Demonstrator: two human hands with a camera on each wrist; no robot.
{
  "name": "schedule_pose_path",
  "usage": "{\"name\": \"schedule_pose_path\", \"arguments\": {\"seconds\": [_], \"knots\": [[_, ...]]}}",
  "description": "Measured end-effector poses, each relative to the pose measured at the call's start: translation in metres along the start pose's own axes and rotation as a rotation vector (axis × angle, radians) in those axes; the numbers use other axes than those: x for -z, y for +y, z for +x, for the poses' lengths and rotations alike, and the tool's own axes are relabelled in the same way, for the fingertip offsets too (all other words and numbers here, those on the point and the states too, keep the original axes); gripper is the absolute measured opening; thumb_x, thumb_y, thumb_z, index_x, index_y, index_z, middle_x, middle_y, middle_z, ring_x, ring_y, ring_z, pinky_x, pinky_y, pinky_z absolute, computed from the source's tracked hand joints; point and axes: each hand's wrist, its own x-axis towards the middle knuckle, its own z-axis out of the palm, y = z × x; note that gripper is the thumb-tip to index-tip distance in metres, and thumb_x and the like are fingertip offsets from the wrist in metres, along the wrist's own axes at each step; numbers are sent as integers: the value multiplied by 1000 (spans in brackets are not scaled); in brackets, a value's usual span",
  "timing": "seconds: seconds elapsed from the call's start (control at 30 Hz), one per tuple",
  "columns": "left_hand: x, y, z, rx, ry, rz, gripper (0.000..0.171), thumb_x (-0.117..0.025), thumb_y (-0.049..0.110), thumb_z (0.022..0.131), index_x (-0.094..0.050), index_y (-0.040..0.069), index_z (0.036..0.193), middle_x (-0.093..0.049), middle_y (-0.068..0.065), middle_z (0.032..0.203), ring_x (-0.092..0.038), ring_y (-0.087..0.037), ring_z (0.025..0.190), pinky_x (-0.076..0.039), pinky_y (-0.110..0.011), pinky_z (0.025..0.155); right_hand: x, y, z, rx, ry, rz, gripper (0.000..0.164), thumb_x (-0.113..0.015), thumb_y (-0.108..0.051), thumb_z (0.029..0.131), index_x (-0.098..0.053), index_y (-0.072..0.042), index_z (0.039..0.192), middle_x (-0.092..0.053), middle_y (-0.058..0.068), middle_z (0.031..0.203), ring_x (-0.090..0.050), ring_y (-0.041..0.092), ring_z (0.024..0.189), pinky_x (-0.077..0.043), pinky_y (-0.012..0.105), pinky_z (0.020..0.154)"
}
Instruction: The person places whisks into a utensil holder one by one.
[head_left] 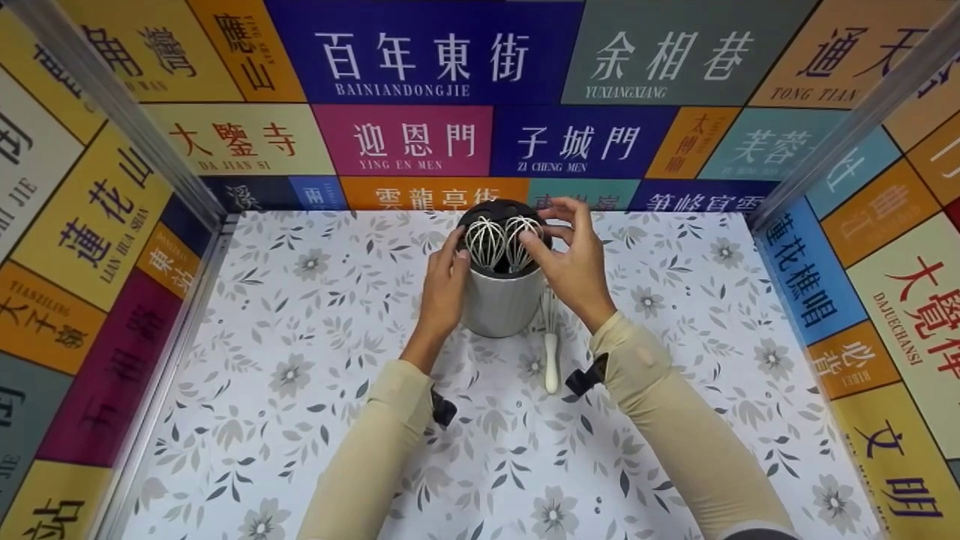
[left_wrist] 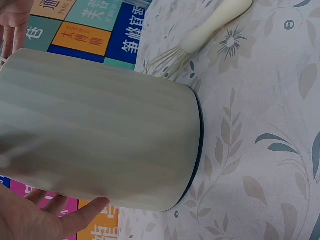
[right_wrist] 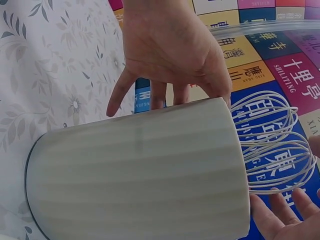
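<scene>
In the head view a light grey ribbed utensil canister (head_left: 501, 304) with a dark rim stands upright. Two wire whisk heads stick up out of it, a left whisk (head_left: 484, 241) and a right whisk (head_left: 520, 234); their handles are hidden inside. My left hand (head_left: 444, 289) rests against the canister's left side, its fingers extended along the wall in the left wrist view. My right hand (head_left: 576, 262) curls round the right whisk's wires, thumb in front. Another whisk (head_left: 551, 360) with a cream handle lies on the table, right of the canister.
The table (head_left: 300, 442) has a white covering printed with leaves and flowers. Panels with coloured blocks of lettering (head_left: 420, 56) rise at the back and both sides. A clear strip edges the table at the left (head_left: 161, 409).
</scene>
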Motion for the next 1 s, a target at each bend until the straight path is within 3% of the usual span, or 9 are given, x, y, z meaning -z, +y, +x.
{"name": "schedule_pose_path", "arguments": {"seconds": [0.27,0.57,0.67,0.83,1.0], "knots": [[-1,-1,1,1,5,-6,49,-40,43,109,-42,32,156,-53,-16,137,-55,-29,123,-42,-50,108,2,2,-3,-2,11,63,52,-71,-7,94,-45,-1,139,-54,29,133,-66,35,112,-57,28,86],[-2,0,1,6,11,-2,48,-40,41,109,-43,32,156,-54,-16,129,-56,-28,116,-43,-50,106,14,9,-8,-18,50,125,43,-61,-5,100,-42,1,138,-54,20,128,-61,45,114,-59,40,88],[-2,-1,1,10,8,-3,48,-40,41,109,-43,32,156,-54,-15,130,-56,-28,117,-43,-50,106,19,17,-9,-20,79,137,41,-59,-4,101,-42,4,137,-55,18,125,-63,41,109,-60,39,86],[-1,0,1,18,7,-1,48,-39,43,109,-42,33,156,-53,-14,134,-56,-28,119,-42,-50,107,29,46,-7,-60,125,84,39,-59,-7,101,-43,0,137,-56,15,124,-67,24,102,-60,34,82],[-2,0,1,7,5,11,49,-38,44,109,-42,32,156,-53,-15,137,-55,-29,121,-42,-51,107,38,77,-10,-124,133,16,41,-62,-19,102,-44,-8,137,-58,16,126,-69,19,97,-61,39,81]]}}
